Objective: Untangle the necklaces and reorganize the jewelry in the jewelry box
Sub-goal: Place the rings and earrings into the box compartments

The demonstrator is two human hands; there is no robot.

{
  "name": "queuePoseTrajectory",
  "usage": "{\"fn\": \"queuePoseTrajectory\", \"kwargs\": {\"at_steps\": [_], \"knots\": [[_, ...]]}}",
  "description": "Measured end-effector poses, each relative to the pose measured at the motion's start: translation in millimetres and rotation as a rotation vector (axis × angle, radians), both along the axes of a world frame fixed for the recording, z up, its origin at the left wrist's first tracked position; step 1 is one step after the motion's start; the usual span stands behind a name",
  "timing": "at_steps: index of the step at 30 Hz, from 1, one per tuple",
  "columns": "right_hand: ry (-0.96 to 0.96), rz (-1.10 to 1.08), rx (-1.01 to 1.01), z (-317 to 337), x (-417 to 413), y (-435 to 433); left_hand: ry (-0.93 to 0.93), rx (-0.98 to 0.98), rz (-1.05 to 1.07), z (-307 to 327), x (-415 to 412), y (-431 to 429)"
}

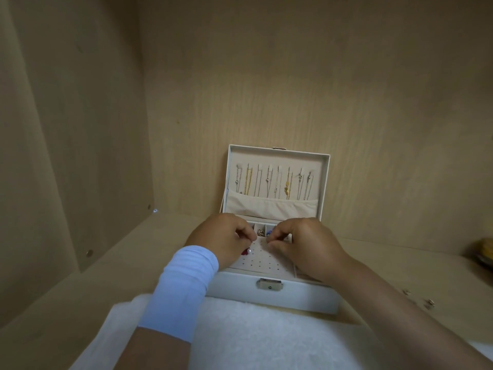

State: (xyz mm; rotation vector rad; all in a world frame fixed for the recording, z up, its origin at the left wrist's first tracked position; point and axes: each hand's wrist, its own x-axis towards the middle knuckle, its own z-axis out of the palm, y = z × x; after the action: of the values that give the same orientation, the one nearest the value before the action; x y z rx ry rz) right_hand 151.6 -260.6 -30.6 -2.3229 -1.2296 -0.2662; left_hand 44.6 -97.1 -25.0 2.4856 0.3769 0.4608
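Observation:
A white jewelry box [298, 296] stands open on a wooden shelf, its lid [277, 156] upright. Several gold and silver necklaces [274, 182] hang in a row inside the lid above a fabric pocket [269, 206]. Both hands hover over the perforated earring panel [262, 259]. My left hand [221, 236], with a light blue wrist wrap, pinches its fingertips together at the panel's top left. My right hand [301, 244] pinches likewise just to the right. Whatever is pinched is too small to make out. A red and pearl piece [246, 251] sits by my left hand. A ring [260, 232] and blue item [269, 232] lie in small compartments.
A white fluffy cloth [253, 332] lies in front of the box. Wooden walls close in at the left and back. A yellowish object [482, 252] sits at the far right edge. Small metal pieces [428, 303] lie on the shelf right of the box.

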Motion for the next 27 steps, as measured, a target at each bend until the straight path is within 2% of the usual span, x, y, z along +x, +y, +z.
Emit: {"fn": "queuePoseTrajectory", "kwargs": {"at_steps": [3, 8, 15, 20, 27], "knots": [[-0.009, -0.004, 0.006, 2, 1, 6, -0.009, 0.022, 0.031, 2, -3, 6], [0.084, -0.06, 0.217, 24, 18, -4, 0.001, 0.029, 0.011, 0, -1, 4], [0.076, -0.076, 0.08, 17, 20, -7, 0.03, 0.08, -0.036, -2, 6, -6], [-0.112, -0.06, -0.063, 6, 7, 0, 0.028, 0.077, -0.019, -2, 5, -5], [-0.328, -0.013, -0.091, 0, 8, 4, 0.037, 0.069, -0.016, -2, 4, -5]]}}
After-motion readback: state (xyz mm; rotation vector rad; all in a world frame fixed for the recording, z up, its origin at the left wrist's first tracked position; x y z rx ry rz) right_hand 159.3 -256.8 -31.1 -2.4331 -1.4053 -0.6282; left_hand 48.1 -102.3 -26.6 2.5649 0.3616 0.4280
